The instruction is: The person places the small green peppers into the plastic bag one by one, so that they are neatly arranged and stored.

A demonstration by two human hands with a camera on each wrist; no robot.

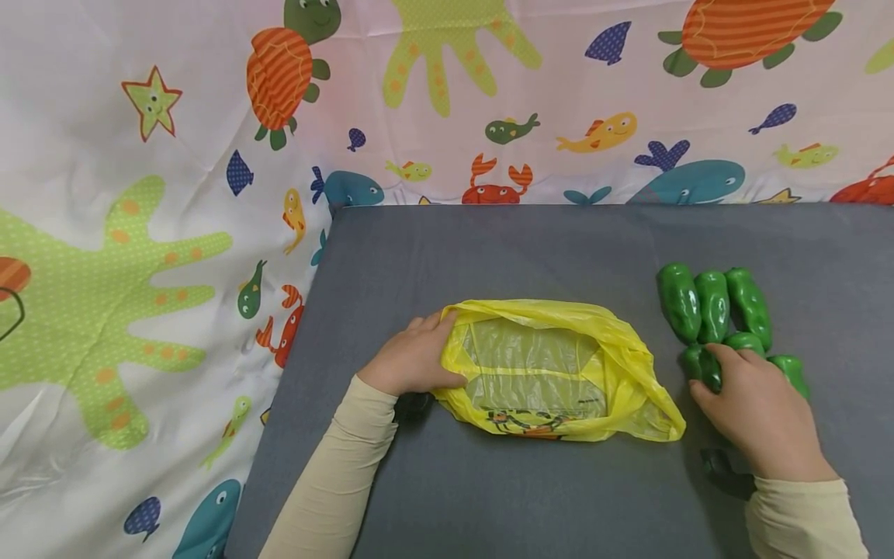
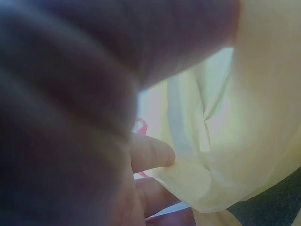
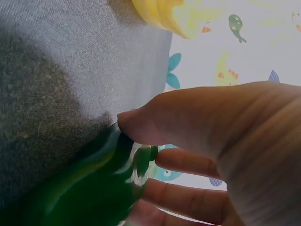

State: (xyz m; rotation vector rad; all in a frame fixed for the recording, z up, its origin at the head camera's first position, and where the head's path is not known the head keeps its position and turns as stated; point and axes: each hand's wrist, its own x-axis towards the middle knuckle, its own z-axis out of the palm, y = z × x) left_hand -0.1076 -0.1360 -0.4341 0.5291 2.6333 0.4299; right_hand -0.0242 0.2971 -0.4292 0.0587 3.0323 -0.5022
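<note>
Head view takes in a yellow plastic bag (image 1: 632,365) lying on the grey surface (image 1: 531,497), its mouth turned upward and gaping, so that pale, see-through inner walls show, with a printed picture (image 1: 527,423) at the near side. The left hand (image 1: 412,357) grips the bag's left rim, thumb at the inside of the mouth. Just right of the bag, the right hand (image 1: 761,411) pinches a green pepper (image 1: 701,366) at the near left of a cluster; three more peppers (image 1: 714,307) lie side by side at the far edge of the group, and two others (image 1: 791,373) are partly hidden by the hand. Right wrist view adds the grasp from the side: thumb on one side of the glossy green skin, fingers on the other. Left wrist view, washed out and blurred, shows fingertips against the bag's plastic; how tightly they press I cannot tell. The surface reaches a white cloth (image 1: 209,109) printed with turtles, crabs, whales and fish, hanging along its far and left sides; beige sleeves (image 1: 335,473) cover both forearms
</note>
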